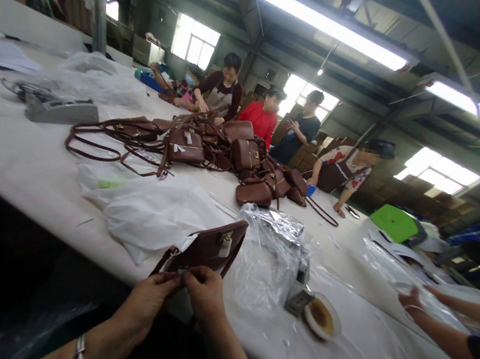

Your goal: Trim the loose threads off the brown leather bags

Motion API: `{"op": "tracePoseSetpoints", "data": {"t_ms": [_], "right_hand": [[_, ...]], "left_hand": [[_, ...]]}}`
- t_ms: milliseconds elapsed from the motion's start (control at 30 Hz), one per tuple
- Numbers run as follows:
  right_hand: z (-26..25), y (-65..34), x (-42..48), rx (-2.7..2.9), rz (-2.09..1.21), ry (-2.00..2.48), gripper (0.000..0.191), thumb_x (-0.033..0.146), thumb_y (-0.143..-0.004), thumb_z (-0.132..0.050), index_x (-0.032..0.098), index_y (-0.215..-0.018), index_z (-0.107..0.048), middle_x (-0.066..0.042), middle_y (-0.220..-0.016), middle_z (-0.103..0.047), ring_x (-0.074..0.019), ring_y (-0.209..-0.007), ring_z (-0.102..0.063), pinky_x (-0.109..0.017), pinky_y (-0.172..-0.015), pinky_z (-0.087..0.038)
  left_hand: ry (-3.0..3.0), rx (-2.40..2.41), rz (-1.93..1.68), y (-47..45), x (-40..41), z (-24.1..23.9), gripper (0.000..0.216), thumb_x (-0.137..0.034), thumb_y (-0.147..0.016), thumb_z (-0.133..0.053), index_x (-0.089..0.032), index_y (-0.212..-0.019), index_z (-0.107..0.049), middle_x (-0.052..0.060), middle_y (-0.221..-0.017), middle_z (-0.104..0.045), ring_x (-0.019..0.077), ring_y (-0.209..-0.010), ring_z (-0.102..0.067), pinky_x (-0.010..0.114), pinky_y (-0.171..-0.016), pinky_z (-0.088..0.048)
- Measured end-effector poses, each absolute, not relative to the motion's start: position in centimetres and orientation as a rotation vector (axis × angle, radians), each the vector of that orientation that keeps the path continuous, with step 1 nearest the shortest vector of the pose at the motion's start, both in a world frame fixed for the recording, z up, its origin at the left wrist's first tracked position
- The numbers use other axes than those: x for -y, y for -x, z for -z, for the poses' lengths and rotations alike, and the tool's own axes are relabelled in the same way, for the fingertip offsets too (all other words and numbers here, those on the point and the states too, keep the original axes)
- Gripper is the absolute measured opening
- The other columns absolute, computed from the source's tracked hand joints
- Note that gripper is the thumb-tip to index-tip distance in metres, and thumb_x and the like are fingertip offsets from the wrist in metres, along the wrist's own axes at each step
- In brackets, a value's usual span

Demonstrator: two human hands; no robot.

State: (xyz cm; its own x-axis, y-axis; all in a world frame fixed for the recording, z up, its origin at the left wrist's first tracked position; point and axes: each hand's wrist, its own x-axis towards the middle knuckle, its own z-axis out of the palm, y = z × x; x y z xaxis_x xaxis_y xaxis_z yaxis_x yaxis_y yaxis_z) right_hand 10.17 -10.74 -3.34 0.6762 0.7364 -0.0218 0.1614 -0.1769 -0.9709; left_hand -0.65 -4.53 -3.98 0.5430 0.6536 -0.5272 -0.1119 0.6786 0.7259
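A dark brown leather handbag [209, 248] lies tilted at the near edge of the table, with a gold-coloured clasp partly covered in white wrap [225, 243]. At the bag's near edge my left hand [149, 299] is closed in a pinch, a bracelet on its wrist. Touching it, my right hand [205, 294] pinches at the same spot, fingertips against the left ones. The exact small part between the fingertips is mostly hidden. White wrapping sheets [154, 214] lie just beyond on the left, and clear plastic bags [256, 269] on the right.
A pile of brown handbags [185, 148] with straps covers the table's middle. A grey tape dispenser [64, 110] stands left. To the right are a round dish [322, 318] with brown contents and a green object [394, 223]. A co-worker's arms [443, 314] reach in; several people stand across.
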Motion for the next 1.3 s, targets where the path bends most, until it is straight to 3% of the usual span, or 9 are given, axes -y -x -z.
{"op": "tracePoseSetpoints", "data": {"t_ms": [200, 433, 700, 867, 1067, 1300], "right_hand": [[3.8, -10.4, 10.6, 0.738, -0.552, 1.752, 0.015, 0.022, -0.070, -0.062, 0.014, -0.069, -0.074, -0.004, -0.066, -0.070, -0.0184, -0.067, -0.062, -0.026, -0.063, -0.046], [3.6, -10.2, 10.8, 0.757, -0.537, 1.779, 0.016, 0.022, -0.071, -0.060, 0.015, -0.069, -0.074, -0.004, -0.066, -0.070, -0.0177, -0.066, -0.062, -0.024, -0.061, -0.046], [3.7, -9.8, 10.9, 0.851, -0.462, 1.881, 0.016, 0.023, -0.074, -0.059, 0.016, -0.071, -0.073, -0.003, -0.062, -0.068, -0.0155, -0.058, -0.058, -0.023, -0.055, -0.042], [3.6, -9.6, 10.8, 0.827, -0.457, 1.903, 0.015, 0.023, -0.073, -0.059, 0.017, -0.068, -0.071, -0.002, -0.057, -0.066, -0.0154, -0.054, -0.060, -0.023, -0.052, -0.043], [3.5, -9.3, 10.5, 0.664, -0.589, 1.790, 0.012, 0.019, -0.068, -0.056, 0.018, -0.062, -0.065, 0.000, -0.049, -0.062, -0.0140, -0.041, -0.057, -0.021, -0.040, -0.041], [3.4, -8.8, 10.3, 0.454, -0.777, 1.589, 0.011, 0.025, -0.066, -0.062, 0.016, -0.059, -0.061, 0.002, -0.043, -0.056, -0.0121, -0.036, -0.052, -0.020, -0.035, -0.042]], "left_hand": [[-0.772, -0.880, -0.564, 0.8, 4.6, 4.0, 0.039, -0.037, -0.058, -0.085, -0.011, -0.085, -0.074, 0.010, -0.083, -0.075, 0.0172, -0.074, -0.066, 0.024, -0.064, -0.048], [-0.932, -0.916, -0.608, 0.8, 4.4, 4.5, 0.040, -0.042, -0.058, -0.083, -0.012, -0.082, -0.074, 0.006, -0.070, -0.072, 0.0157, -0.062, -0.061, 0.024, -0.057, -0.044], [-1.456, -1.016, -0.776, 1.0, 4.3, 3.5, 0.006, -0.026, -0.066, -0.075, -0.022, -0.069, -0.073, 0.003, -0.066, -0.070, 0.0213, -0.065, -0.061, 0.027, -0.063, -0.043], [-1.688, -0.874, -0.907, 1.3, 4.1, 3.7, 0.002, -0.026, -0.071, -0.072, -0.025, -0.073, -0.072, 0.005, -0.074, -0.070, 0.0227, -0.073, -0.061, 0.028, -0.075, -0.043], [-1.860, -0.721, -0.929, 1.6, 3.9, 4.1, 0.008, -0.022, -0.078, -0.066, -0.025, -0.078, -0.073, 0.006, -0.078, -0.069, 0.0219, -0.076, -0.062, 0.029, -0.081, -0.043], [-1.778, -0.653, -0.921, 2.1, 5.1, 3.8, 0.023, -0.019, -0.081, -0.062, -0.027, -0.099, -0.075, 0.008, -0.091, -0.068, 0.0232, -0.087, -0.062, 0.028, -0.086, -0.045]]}}
